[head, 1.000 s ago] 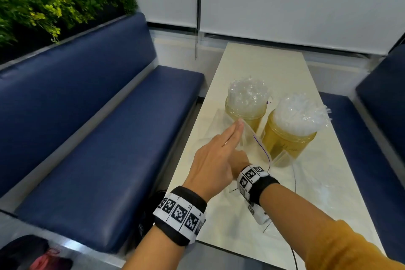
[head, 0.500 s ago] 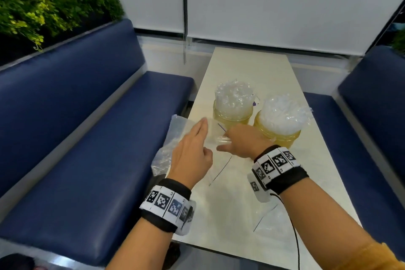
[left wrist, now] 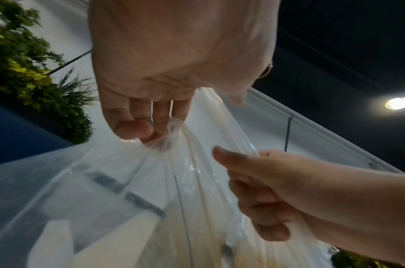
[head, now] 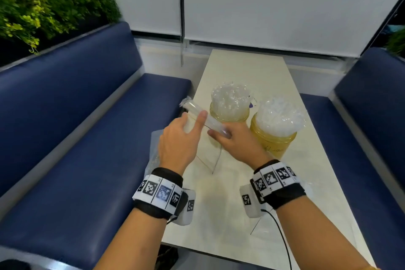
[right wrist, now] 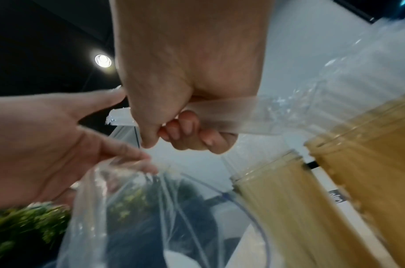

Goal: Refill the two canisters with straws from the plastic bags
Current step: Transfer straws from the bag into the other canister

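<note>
- Right hand (head: 235,142): fingers curled round a small bundle of wrapped straws (head: 198,115), held slanting just in front of the left canister (head: 229,106).
- Left hand (head: 178,141): lower fingers pinching the gathered clear plastic bag (left wrist: 105,190), forefinger straight against the bundle.
- Both canisters upright on the pale table (head: 247,68), side by side, packed with straws; right canister (head: 275,129) nearer.
- Blue bench (head: 76,138) to the left.

Straws (head: 198,115) now lifted, seemingly bag-free.
</note>
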The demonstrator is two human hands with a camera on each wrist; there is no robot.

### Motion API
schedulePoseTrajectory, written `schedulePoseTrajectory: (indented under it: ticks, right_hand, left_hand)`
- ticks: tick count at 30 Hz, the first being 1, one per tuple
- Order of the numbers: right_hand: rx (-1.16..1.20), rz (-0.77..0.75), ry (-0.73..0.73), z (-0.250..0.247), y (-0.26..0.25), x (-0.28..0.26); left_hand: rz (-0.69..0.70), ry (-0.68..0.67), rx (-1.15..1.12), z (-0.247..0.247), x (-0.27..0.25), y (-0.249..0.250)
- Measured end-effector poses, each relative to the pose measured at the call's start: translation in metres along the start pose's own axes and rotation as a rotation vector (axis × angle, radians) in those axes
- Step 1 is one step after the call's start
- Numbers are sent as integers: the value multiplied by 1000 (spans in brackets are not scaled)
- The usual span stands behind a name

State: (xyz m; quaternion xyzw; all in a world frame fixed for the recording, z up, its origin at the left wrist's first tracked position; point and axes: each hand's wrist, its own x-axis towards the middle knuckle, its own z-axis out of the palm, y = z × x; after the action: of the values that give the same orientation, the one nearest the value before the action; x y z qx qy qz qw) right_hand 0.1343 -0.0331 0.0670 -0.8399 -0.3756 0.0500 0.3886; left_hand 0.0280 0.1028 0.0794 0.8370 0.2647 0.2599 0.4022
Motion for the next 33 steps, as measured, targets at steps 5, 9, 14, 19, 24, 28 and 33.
schedulePoseTrajectory:
  ticks: [5, 9, 14, 19, 24, 28, 33]
  right_hand:
    - [127, -36, -111, 28, -13, 2]
    - [107, -94, -176, 17, -14, 2]
    - [48, -101, -16, -21, -28, 13]
    - [-23, -269, 139, -11, -56, 26]
    - [124, -226, 145, 21, -64, 36]
    - [332, -201, 202, 1, -76, 42]
    - [511, -346, 402, -61, -98, 73]
  left_hand:
    - [24, -9, -222, 12, 1, 7]
    - [-20, 24, -396, 20, 8, -5]
    - [15, 34, -387, 21, 10, -6]
    - [96, -21, -151, 26, 13, -3]
    - [61, -45, 10, 23, 13, 4]
    - [82, -134, 55, 21, 9, -8]
    - [88, -168, 136, 25, 1, -28]
